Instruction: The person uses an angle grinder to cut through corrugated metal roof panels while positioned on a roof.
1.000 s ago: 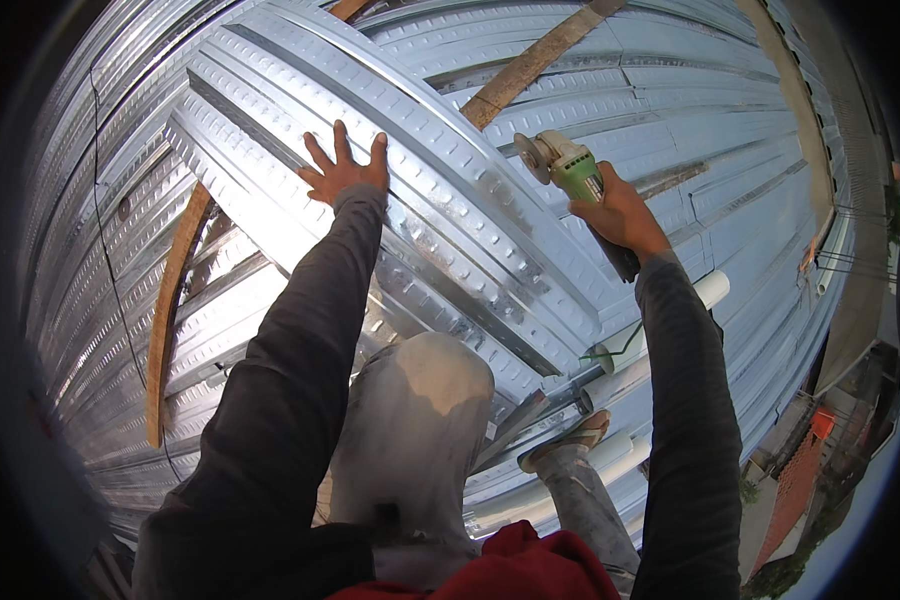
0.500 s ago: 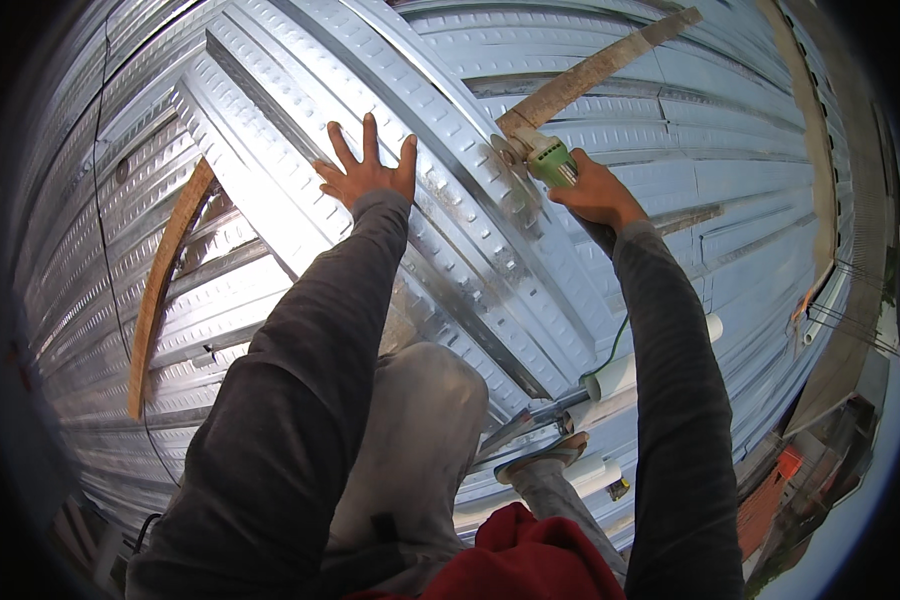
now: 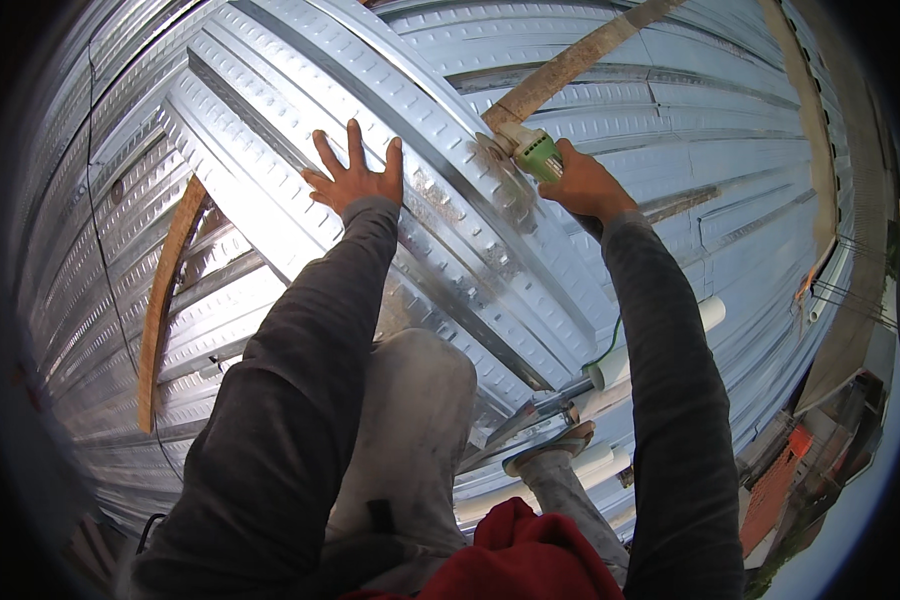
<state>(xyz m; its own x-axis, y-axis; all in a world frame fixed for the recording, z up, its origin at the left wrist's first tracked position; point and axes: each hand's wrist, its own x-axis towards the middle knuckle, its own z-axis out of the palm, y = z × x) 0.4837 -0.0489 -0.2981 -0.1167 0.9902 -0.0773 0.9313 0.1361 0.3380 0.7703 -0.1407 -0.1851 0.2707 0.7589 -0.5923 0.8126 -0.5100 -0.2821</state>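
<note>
Holding the green angle grinder, fingers clamped around its body, at the ribbed metal sheet's right edge, the right hand could receive a kickback if the disc binds while the left hand, fingers spread apart, only rests there.

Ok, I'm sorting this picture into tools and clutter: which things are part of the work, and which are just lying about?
In use:
- green angle grinder, held in the right hand
- ribbed metal sheet, under the spread left hand

Apparently lying about:
- left brown plank
- upper-right brown plank
- pale pipe
</note>
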